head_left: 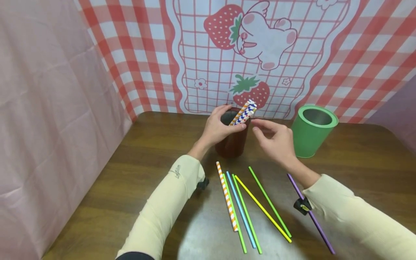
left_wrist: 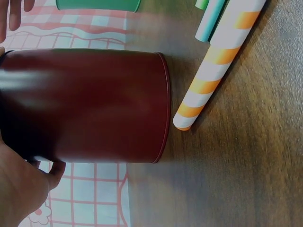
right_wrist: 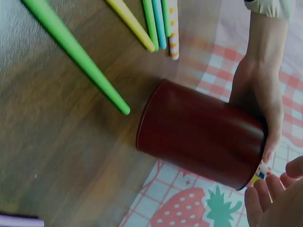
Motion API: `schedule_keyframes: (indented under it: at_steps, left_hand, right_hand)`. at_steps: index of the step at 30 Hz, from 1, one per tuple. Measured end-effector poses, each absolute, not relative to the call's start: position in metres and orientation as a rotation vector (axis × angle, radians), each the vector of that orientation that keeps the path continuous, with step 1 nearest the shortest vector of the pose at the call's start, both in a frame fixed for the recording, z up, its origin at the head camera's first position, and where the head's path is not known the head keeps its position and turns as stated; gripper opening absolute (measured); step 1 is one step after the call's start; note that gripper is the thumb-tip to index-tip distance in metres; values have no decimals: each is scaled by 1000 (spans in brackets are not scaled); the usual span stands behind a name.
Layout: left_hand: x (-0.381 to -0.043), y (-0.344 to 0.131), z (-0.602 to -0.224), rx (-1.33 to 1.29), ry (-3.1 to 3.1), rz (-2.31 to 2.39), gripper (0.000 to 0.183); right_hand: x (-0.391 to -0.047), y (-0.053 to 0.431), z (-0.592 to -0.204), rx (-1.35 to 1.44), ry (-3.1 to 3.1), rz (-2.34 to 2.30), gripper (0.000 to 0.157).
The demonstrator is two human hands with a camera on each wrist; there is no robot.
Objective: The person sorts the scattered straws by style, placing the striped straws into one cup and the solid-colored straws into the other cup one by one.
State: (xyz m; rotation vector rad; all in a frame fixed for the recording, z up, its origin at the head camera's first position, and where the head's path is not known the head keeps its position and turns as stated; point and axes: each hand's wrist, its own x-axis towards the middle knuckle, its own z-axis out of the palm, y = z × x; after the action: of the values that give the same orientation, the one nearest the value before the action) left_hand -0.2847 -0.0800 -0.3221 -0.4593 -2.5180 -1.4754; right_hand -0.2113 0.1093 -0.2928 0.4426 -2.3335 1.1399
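A dark red can [head_left: 230, 145] stands upright at the back middle of the wooden table. Several patterned paper straws [head_left: 244, 112] stick out of its top, leaning right. My left hand [head_left: 216, 127] grips the can by its rim from the left, thumb by the straws; in the left wrist view the fingers curl round the side of the can [left_wrist: 94, 104]. Just right of the rim is my right hand [head_left: 276, 142], its thumb and forefinger apart with nothing visible between them. The right wrist view shows its fingertips beside the can's mouth, near the straw ends.
A green can [head_left: 308, 139] stands to the right. In front lie an orange-striped straw [head_left: 226, 195], a blue straw [head_left: 241, 209], several green straws [head_left: 269, 202], a yellow straw [head_left: 263, 208] and a purple straw [head_left: 318, 225] under the right forearm. Behind hangs a checked cloth [head_left: 146, 54].
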Motion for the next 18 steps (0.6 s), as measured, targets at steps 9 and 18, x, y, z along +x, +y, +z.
schedule_keyframes:
  at_steps: [9, 18]
  left_hand:
    - [-285, -81, -321, -456, -2516, -1465, 86]
    - [-283, -80, -321, -456, -2530, -1484, 86]
  right_hand:
    - [-199, 97, -301, 565, -2460, 1173, 20]
    - [-188, 77, -315, 683, -2840, 1058, 32]
